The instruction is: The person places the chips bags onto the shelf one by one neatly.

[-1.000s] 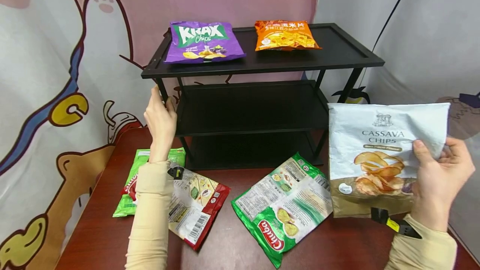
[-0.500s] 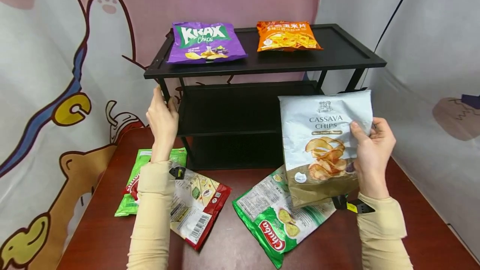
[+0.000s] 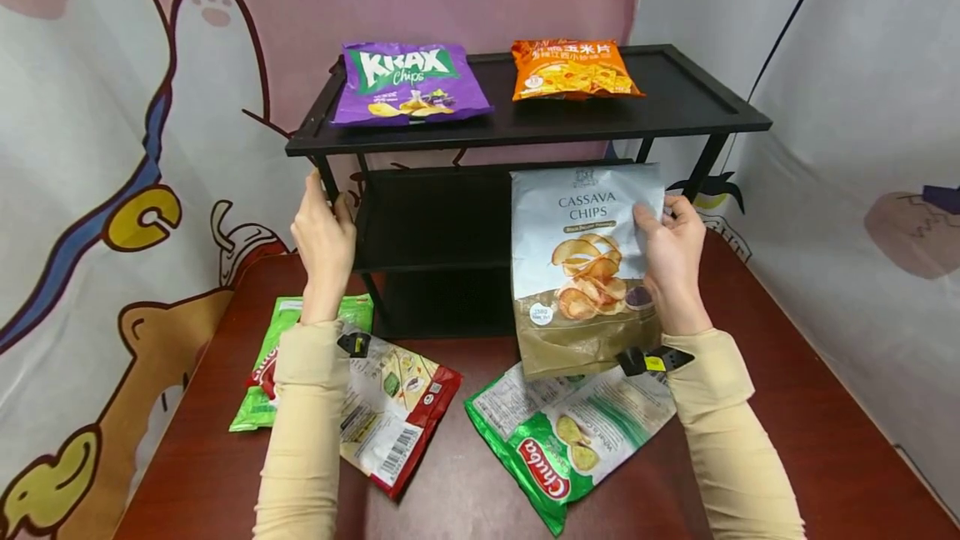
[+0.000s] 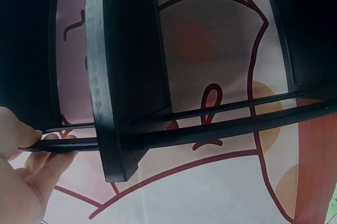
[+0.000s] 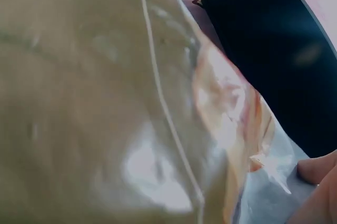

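Observation:
A black three-tier shelf [image 3: 435, 219] stands on the table. My left hand [image 3: 324, 236] holds its front left post; in the left wrist view, thumb and fingers of that hand [image 4: 31, 176] close round the thin post [image 4: 79, 145]. With thumb in front and fingers behind, my right hand [image 3: 673, 261] pinches the right side of a white-and-gold bag of cassava chips [image 3: 588, 273]. The bag hangs upright before the middle tier's right half, hiding part of it. Up close, the right wrist view shows the bag's gold lower part [image 5: 100, 103] and the thumb [image 5: 316, 168].
On the top tier lie a purple Krax chips bag [image 3: 412, 86] and an orange snack bag [image 3: 573, 69]. A green Chuba bag [image 3: 570, 448], a red-and-beige bag [image 3: 397, 407] and a bright green bag [image 3: 255, 411] lie on the red-brown table [image 3: 810, 423].
My right hand has carried the cassava chips bag leftward and upward, from right of the shelf to in front of its middle tier. The left hand has stayed on the post.

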`<state>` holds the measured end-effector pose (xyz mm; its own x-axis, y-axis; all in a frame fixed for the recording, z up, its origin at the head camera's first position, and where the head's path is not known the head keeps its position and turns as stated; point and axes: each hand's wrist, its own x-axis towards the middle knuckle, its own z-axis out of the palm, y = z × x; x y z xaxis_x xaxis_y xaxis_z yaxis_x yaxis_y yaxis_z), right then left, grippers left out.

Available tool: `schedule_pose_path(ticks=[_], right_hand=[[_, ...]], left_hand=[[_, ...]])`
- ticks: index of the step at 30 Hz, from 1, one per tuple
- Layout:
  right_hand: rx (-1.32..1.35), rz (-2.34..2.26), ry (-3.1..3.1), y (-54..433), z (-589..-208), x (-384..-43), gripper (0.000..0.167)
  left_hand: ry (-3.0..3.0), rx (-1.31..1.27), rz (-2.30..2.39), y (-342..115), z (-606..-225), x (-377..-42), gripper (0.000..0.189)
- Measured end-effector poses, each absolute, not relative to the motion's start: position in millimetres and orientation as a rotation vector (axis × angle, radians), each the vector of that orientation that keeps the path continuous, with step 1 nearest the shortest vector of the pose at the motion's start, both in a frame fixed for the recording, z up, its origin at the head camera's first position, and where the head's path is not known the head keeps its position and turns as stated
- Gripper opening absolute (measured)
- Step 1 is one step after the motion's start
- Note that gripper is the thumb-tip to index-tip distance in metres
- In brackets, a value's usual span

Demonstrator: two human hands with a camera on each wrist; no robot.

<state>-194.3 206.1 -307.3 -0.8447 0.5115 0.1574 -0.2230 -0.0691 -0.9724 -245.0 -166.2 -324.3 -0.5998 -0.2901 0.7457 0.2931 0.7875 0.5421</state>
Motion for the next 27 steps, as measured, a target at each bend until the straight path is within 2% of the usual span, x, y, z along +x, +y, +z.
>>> schedule_pose_path(ticks=[7,14,19,24,27], right_hand=[[-0.245,1.980,-1.932,192.9,-304.2,-212.4,0.012],[-0.094,1.901,-2.218,183.4,-306.4,-232.0,0.039],[0.109,1.804,-2.525,178.1,-305.5,-246.2,0.044],[0.215,1.586,-2.766,173.4,-310.5,-257.2,0.048],[0.208,1.290,-2.912,174.6,-311.5,-254.3,0.054]], left_hand=[[-2.063,0.001,-0.805,-166.8,-324.1,-245.9,0.028],[-2.067,0.003,-0.803,-166.8,-322.9,-245.5,0.029],[-2.061,0.002,-0.810,-168.7,-321.2,-245.1,0.029],[-2.070,0.004,-0.804,-168.5,-321.2,-244.9,0.028],[-2.077,0.001,-0.799,-167.5,-322.0,-244.7,0.027]])
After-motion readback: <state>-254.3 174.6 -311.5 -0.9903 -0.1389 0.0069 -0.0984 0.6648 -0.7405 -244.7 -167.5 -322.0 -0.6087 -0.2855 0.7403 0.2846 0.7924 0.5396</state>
